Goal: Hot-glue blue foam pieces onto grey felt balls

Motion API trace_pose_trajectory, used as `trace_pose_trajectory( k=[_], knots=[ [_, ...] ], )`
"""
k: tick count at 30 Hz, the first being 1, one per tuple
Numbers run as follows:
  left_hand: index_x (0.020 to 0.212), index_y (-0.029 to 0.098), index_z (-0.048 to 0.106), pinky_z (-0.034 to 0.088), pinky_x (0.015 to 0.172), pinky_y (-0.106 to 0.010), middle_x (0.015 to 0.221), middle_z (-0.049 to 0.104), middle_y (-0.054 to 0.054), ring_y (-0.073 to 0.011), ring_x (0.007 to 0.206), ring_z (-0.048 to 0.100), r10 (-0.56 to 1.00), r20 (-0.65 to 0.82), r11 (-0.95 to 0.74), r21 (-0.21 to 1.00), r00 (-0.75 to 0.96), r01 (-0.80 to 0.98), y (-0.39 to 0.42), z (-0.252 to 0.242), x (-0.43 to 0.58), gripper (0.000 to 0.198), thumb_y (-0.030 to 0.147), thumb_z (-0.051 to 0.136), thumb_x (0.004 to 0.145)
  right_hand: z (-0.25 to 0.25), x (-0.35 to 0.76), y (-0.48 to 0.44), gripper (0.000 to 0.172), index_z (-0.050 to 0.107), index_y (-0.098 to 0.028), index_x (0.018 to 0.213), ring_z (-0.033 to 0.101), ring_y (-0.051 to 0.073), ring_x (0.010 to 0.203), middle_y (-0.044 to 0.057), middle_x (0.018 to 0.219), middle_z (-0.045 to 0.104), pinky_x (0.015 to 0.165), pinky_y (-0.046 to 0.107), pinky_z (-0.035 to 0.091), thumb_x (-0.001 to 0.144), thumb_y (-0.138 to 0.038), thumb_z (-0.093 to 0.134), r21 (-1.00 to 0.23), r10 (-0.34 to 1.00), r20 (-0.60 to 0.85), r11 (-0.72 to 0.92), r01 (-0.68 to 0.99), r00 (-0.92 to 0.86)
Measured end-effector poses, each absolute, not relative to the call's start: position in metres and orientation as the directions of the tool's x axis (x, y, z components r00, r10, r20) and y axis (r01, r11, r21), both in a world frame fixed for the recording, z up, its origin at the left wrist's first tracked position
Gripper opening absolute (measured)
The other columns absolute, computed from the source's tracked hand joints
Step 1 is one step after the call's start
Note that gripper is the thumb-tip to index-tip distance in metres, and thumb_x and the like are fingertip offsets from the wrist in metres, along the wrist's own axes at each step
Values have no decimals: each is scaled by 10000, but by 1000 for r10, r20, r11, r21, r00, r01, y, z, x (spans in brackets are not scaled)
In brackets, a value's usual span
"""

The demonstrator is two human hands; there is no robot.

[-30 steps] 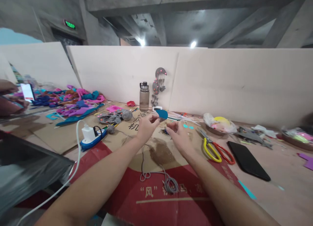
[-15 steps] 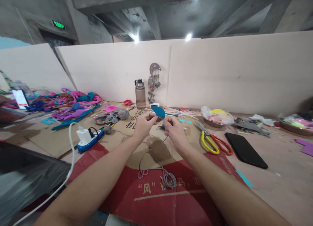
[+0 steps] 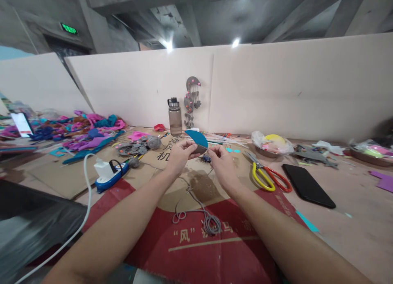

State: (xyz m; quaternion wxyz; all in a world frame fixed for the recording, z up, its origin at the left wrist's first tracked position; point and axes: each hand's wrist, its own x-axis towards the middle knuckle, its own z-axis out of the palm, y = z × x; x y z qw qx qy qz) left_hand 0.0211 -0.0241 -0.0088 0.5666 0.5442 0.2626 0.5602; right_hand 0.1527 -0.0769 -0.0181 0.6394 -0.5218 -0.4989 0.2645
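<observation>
My left hand point(image 3: 181, 155) is closed in a pinch on a felt crescent point(image 3: 198, 139), teal on one face with a grey layer at its lower edge. Close to the crescent's right tip, my right hand point(image 3: 223, 165) has thumb and forefinger pressed together; whatever lies between them is too small to make out. A small dark blue bit point(image 3: 206, 158) shows between the two hands. Below them, a loose coil of grey cord point(image 3: 211, 224) rests on the red and brown cardboard point(image 3: 159, 243).
Scissors point(image 3: 265, 173) with yellow and red handles lie right of my hands, beside a black phone point(image 3: 308, 185). A blue power strip point(image 3: 112, 177) with a white plug is at left. Behind stand a bottle point(image 3: 175, 118) and a grey felt hanging ornament point(image 3: 192, 100). Felt scraps point(image 3: 89, 130) pile up at left.
The felt crescent has turned so more of its teal face shows. My right hand has shifted slightly right, away from it. The view has tilted a little.
</observation>
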Motion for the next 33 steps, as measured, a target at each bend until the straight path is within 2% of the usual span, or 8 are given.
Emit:
trace_pose_trajectory(
  k=[7,14,20,23,27,33],
  knots=[
    [711,133,590,576,707,-321,697,557,12,-109,679,593,927,279,-172,910,250,-377,-25,-8,21,224,282,737,629,-16,153,-78,153,524,-212,792,424,125,595,-32,662,488,580,257,368,750,-358,534,-928,850,371,322,189,374],
    [708,134,588,577,688,-311,733,603,-12,-130,696,633,936,241,-133,917,256,-375,-28,-7,22,211,259,736,624,-15,154,-78,171,514,-207,768,405,116,584,-28,655,476,546,242,353,744,-374,542,-926,843,377,339,166,384],
    [705,133,593,579,677,-296,716,602,-7,-105,651,613,932,225,-112,924,283,-364,-27,-6,22,220,275,741,628,-20,158,-74,199,579,-198,800,395,103,562,-26,676,507,532,239,344,737,-385,558,-924,848,381,359,128,369],
    [704,132,592,578,655,-280,688,583,5,-87,617,586,924,210,-80,923,318,-377,-27,-5,21,209,262,736,628,-20,159,-73,201,590,-195,782,371,93,548,-22,686,512,502,230,314,723,-387,574,-934,870,350,351,63,346],
    [710,138,583,572,619,-274,707,601,3,-107,635,603,927,148,4,915,345,-404,-28,-1,20,197,204,730,596,-17,159,-74,223,566,-192,759,342,77,528,-26,687,505,465,214,257,680,-397,609,-941,901,283,327,-86,329],
    [722,138,594,569,632,-278,715,626,-3,-110,638,607,910,87,100,903,405,-419,-25,1,17,149,140,696,613,-8,157,-80,272,514,-191,686,257,60,493,-63,601,417,449,220,169,581,-377,684,-907,944,231,297,-298,237]
  ],
)
